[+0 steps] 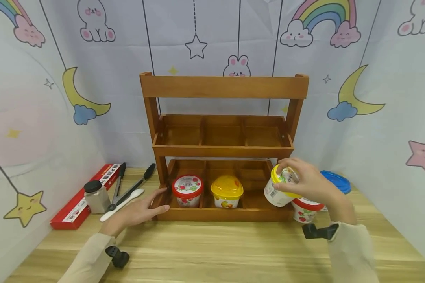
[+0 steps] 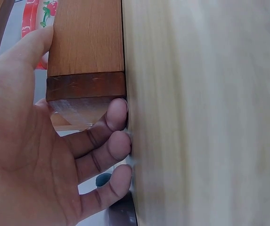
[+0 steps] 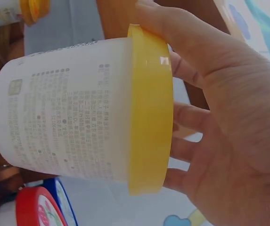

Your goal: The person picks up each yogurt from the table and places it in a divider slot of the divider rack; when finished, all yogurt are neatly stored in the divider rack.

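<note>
My right hand [image 1: 306,179] grips a white plastic tub with a yellow lid [image 1: 274,194], thumb on one side of the lid's rim and fingers on the other. The tub tilts, its base pointing down and to the left, at the right end of the lower tier of a brown wooden two-tier rack [image 1: 224,87]. I cannot tell whether its base touches the wood.

My left hand [image 1: 141,210] holds the left front corner of that lower tier, thumb against the wood and fingers bent around the end.

In the lower tier's left compartment stands a white tub with a red, cherry-printed lid [image 1: 187,190]; in the middle one stands a white tub with a domed yellow lid [image 1: 227,191]. Just beside the rack's right end, partly behind the tub I grip, is another red-lidded white tub [image 1: 303,214], with a round blue lid [image 1: 336,181] behind it.

On the pale wood-grain table [image 1: 216,251], left of the rack, lie a long red box [image 1: 71,218], black-tipped tongs [image 1: 127,194] and a white spoon [image 1: 127,202]. A clear black-capped jar [image 1: 97,200] stands next to the box.
</note>
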The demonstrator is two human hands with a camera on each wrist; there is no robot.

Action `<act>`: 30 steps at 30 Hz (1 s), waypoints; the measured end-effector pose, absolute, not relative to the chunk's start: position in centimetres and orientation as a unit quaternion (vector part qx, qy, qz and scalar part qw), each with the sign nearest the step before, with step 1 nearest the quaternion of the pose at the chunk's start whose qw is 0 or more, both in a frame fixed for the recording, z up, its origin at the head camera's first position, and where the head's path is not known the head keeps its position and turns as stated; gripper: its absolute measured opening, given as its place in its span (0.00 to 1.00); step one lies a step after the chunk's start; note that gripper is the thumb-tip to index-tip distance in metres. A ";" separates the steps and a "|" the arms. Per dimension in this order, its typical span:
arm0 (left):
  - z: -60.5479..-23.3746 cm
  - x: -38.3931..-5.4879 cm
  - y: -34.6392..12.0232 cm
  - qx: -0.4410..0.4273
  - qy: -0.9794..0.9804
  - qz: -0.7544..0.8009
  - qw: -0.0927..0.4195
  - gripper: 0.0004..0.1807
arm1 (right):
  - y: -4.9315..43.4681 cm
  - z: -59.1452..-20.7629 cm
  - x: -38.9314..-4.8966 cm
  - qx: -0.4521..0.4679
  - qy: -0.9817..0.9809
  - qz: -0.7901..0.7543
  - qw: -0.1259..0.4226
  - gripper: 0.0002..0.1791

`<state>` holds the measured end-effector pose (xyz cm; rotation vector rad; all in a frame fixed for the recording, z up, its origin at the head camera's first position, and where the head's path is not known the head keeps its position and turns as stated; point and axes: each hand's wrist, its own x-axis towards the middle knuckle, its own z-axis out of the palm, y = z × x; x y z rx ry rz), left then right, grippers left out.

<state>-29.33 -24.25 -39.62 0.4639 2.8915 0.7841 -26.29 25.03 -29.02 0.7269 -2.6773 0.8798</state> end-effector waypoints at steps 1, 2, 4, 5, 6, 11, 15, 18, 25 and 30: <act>-39.6 -29.3 -24.3 0.152 0.952 0.259 0.056 0.43 | 24.9 -29.1 -26.4 0.247 -0.915 0.297 0.115 0.19; -39.6 -29.3 -24.3 0.152 0.952 0.259 0.056 0.43 | 24.7 -29.3 -26.6 0.243 -0.917 0.294 0.115 0.19; -39.5 -29.3 -24.2 0.150 0.952 0.262 0.061 0.43 | 24.4 -29.5 -26.8 0.239 -0.919 0.293 0.111 0.20; -39.5 -29.4 -24.2 0.149 0.951 0.263 0.064 0.43 | 24.3 -29.6 -26.9 0.237 -0.920 0.291 0.109 0.21; -39.5 -29.4 -24.2 0.149 0.950 0.265 0.066 0.43 | 24.1 -29.7 -27.0 0.237 -0.921 0.291 0.107 0.21; -39.5 -29.5 -24.2 0.153 0.949 0.268 0.064 0.44 | 23.4 -30.3 -27.5 0.237 -0.922 0.291 0.095 0.21; -39.6 -29.5 -24.2 0.154 0.950 0.263 0.061 0.43 | 22.8 -30.9 -28.1 0.234 -0.927 0.277 0.091 0.21; -39.5 -29.4 -24.2 0.154 0.951 0.262 0.062 0.43 | 22.6 -31.3 -28.4 0.236 -0.931 0.263 0.094 0.20; -39.5 -29.4 -24.1 0.152 0.950 0.263 0.068 0.44 | 22.7 -31.7 -28.6 0.227 -0.935 0.262 0.079 0.20; -39.4 -29.3 -24.0 0.159 0.951 0.259 0.063 0.44 | 22.6 -32.2 -28.9 0.234 -0.936 0.254 0.073 0.19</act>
